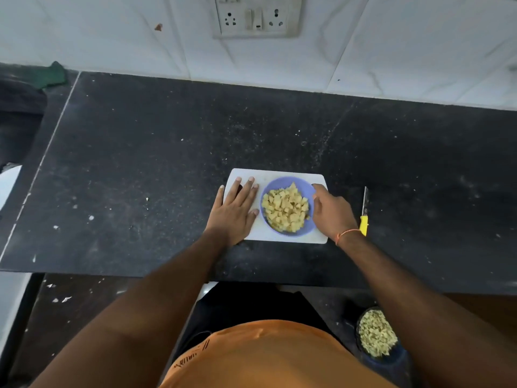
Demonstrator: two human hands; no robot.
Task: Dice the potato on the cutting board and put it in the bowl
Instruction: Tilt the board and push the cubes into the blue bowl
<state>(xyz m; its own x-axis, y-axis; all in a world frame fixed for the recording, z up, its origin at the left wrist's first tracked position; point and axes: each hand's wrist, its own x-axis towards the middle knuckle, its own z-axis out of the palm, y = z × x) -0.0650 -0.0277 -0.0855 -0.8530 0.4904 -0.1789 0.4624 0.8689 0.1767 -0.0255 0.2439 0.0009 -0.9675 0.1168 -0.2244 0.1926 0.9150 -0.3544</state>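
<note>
dark speckled counter (140, 152) under a white tiled wall (112, 37) with a socket plate (257, 16). left hand (235, 211) lies flat, fingers straight, on the white board (279, 175); beside it the blue bowl (307, 189) holds pale yellow potato dice (285, 210). right hand (330, 212) curls on the bowl's rim; knife (364, 211) lies right of the board.

Home kitchen: dark stone counter (167, 152), tiled wall (112, 37) w/ socket panel (256, 16).

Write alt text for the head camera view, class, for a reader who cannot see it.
A purple bowl of diced potato sits on a white cutting board on a black counter. The left hand lies flat on the board; the right hand touches the bowl's rim. A yellow-handled knife lies to the right.
</note>
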